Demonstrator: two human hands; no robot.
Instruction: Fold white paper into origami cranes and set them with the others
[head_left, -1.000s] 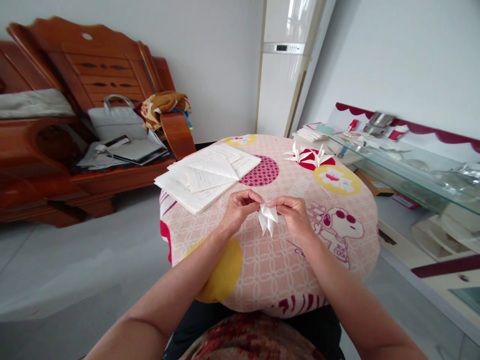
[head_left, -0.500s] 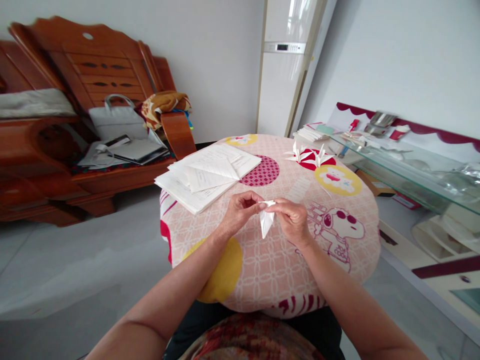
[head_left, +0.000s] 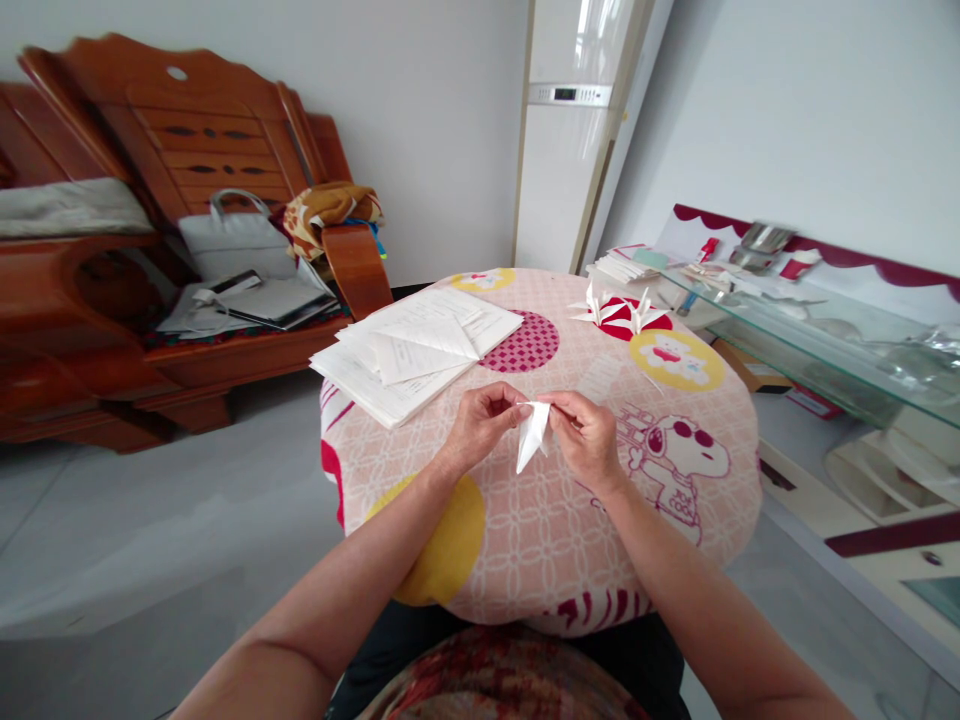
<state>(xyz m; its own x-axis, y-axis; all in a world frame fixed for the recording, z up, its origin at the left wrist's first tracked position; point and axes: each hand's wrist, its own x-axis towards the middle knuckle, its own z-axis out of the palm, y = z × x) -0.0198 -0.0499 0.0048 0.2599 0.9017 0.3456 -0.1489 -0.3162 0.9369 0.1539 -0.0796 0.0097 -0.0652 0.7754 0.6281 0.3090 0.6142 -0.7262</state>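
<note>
Between my two hands hangs a small piece of folded white paper (head_left: 534, 437), its narrow point aimed down toward the tablecloth. My left hand (head_left: 484, 422) pinches its upper left corner between thumb and fingers. On the other side, my right hand (head_left: 585, 436) grips the upper right edge with thumb and forefinger. Beyond my right hand, folded paper cranes (head_left: 641, 314) stand on a red patch of the cloth. A stack of written paper sheets (head_left: 397, 395) lies to the left, with a creased sheet (head_left: 427, 350) on top.
The round table wears a patterned pink cloth (head_left: 517, 540). A glass-topped cabinet (head_left: 825, 340) stands close on the right, holding papers and small items. At the left is a wooden sofa (head_left: 352, 270) with a grey bag (head_left: 236, 240). A tall white appliance (head_left: 562, 180) stands behind.
The folded paper has turned slightly between my fingers, and a side flap now stands away from it. My right thumb has shifted off the paper's front. My left hand is almost still.
</note>
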